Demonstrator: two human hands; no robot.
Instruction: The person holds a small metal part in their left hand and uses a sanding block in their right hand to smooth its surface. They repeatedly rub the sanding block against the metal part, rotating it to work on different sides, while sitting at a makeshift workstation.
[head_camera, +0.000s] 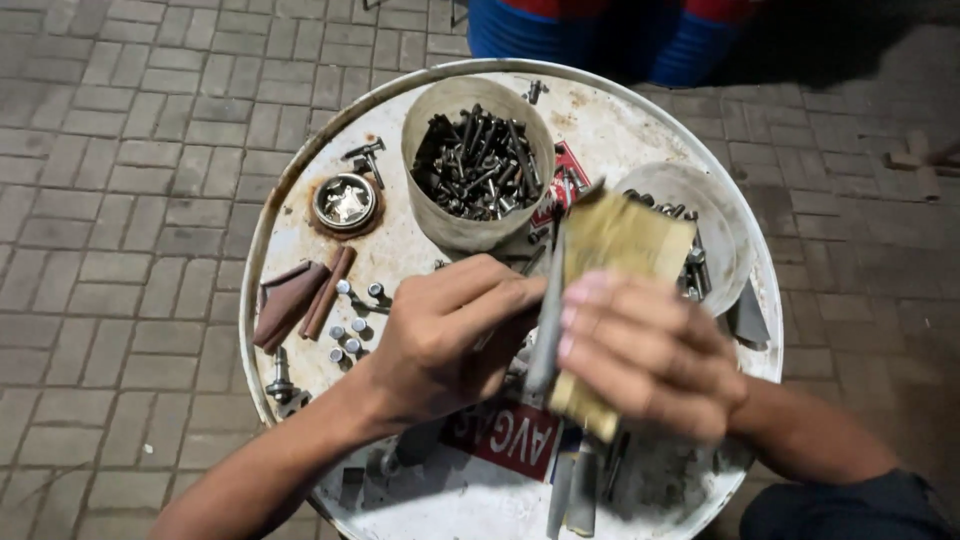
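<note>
Filling most of the frame, a round white drum top (300, 190), rust-stained along its rim, serves as the counter; grey brick paving (120, 150) surrounds it, and a blue barrel (700, 40) stands at the upper edge. At the left of the counter lie brown rolled pieces (300, 298), with a small metal tin (345, 202) above them and a cluster of short silver bolts (350, 325) just beside them. At upper centre stands a beige plastic bucket (478, 160) filled with dark bolts and screws. In the centre, the left hand (440, 340) is closed, fingertips pinching toward a grey metal rod (548, 330) that stands nearly upright between the two hands. The right hand (645, 350) clasps a yellowish cloth (620, 240) folded around that rod, fingers curled over it. Behind the cloth, at the right of the counter, sits a shallow white bowl (725, 215) holding more dark hardware. A red printed label (510, 440) lies on the counter below the hands, near the lower edge.
</note>
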